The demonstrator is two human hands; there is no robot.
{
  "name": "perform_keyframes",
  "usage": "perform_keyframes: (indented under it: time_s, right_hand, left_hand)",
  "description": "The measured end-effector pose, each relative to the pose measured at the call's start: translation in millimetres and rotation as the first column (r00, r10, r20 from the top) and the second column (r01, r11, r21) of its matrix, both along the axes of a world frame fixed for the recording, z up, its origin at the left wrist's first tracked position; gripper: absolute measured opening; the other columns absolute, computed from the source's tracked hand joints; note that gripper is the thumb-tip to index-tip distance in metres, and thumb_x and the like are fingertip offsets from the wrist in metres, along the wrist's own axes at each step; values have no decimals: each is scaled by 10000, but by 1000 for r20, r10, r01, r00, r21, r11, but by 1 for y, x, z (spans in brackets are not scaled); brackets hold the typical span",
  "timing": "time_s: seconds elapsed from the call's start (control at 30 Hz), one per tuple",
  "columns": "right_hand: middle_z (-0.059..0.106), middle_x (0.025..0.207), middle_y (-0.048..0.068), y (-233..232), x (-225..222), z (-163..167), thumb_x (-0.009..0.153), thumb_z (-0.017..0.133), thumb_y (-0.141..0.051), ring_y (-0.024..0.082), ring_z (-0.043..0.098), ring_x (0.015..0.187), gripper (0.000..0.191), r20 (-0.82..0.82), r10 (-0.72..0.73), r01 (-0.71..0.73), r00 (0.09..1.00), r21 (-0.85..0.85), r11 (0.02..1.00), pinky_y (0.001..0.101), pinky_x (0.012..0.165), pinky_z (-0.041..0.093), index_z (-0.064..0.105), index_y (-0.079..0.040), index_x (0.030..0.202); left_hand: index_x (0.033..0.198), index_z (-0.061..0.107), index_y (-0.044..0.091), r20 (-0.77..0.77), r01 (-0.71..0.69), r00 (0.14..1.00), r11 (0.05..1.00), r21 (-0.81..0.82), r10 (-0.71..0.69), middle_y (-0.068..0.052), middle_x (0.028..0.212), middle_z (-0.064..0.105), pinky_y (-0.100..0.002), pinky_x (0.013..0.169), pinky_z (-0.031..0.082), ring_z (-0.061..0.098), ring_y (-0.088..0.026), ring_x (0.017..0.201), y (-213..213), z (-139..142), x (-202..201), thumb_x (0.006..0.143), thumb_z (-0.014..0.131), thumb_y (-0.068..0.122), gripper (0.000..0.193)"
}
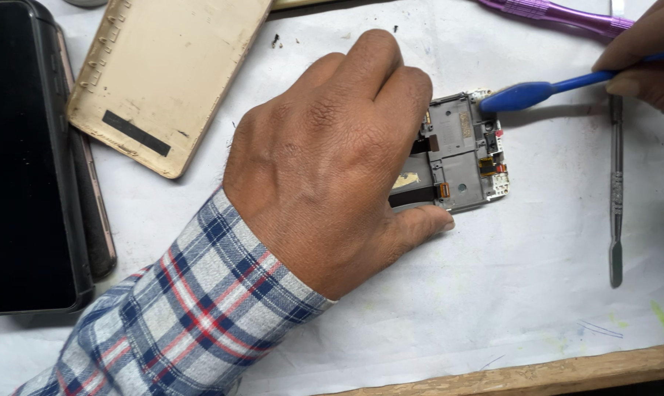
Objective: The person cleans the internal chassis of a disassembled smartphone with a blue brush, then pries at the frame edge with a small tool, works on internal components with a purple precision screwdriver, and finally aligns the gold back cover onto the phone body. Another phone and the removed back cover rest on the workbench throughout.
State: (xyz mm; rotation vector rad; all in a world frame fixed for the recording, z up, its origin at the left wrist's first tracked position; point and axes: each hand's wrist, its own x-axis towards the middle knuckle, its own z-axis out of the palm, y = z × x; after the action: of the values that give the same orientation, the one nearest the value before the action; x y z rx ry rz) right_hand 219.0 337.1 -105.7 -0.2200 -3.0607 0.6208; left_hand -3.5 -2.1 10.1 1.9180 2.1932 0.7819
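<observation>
Phone innards lie bare under the left hand (324,161): an opened phone frame (460,158), grey plates, small connectors and a dark flex ribbon showing, flat on the white paper (493,293) that covers the desk. The left grip is closed down on the frame, palm over most of it, thumb along the near edge and fingers across the far edge, pinning it in place. Just beyond the fingertips, the blue pry tool (533,92) has its flat tip touching the frame's upper far corner. The right hand (651,51) pinches that tool's thin handle, grip closed on it.

By its look the frame is light, thin and stiff, but fragile: the ribbons and tiny parts would tear or chip under a careless finger. Its bare edges and the plain grey plates look the safest places to hold; the corner with the small connectors does not.

Below the right hand lies a slim metal spudger (615,198), well apart from the frame. Above it is a purple tool (552,13). Left of the left wrist lie a beige back cover (163,73), inner side up, and a dark phone (24,154). No container is in view.
</observation>
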Motion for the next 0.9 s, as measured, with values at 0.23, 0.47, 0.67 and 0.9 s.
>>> perform_keyframes:
  time_s: [0.23,0.47,0.67,0.9]
  right_hand:
    - [706,798,111,3,9,-1,924,709,-136,171,698,667,129,106,-2,-8,994,96,995,315,658,610,739,-32,994]
    - [699,812,100,11,32,-21,1016,717,-208,177,653,707,169,125,-150,135,981,118,984,293,685,608,739,-41,1034]
    - [623,830,167,-19,29,-4,1117,597,-278,217,602,608,339,68,-428,432,901,-56,900,380,597,564,632,43,1219]
    - [628,793,159,-114,-21,80,1084,578,-303,243,626,484,456,221,-526,562,822,-158,812,367,422,568,552,13,1411]
  left_hand:
    - [1061,651,-14,9,10,1000,1000,22,-10,-125,978,544,-398,583,549,595,-231,842,-1,1,-1,620,968,493,743]
    - [1039,649,-33,13,13,1000,1000,4,-13,-137,950,537,-400,533,526,584,-231,816,0,0,-3,668,946,465,688]
    - [926,626,-18,-145,-10,989,981,193,39,-136,867,523,-440,553,478,538,-253,784,2,-1,-4,711,893,476,601]
    - [1141,532,-45,-4,-51,999,974,222,53,-116,877,578,-399,574,526,617,-226,720,-2,-2,-3,815,896,438,688]
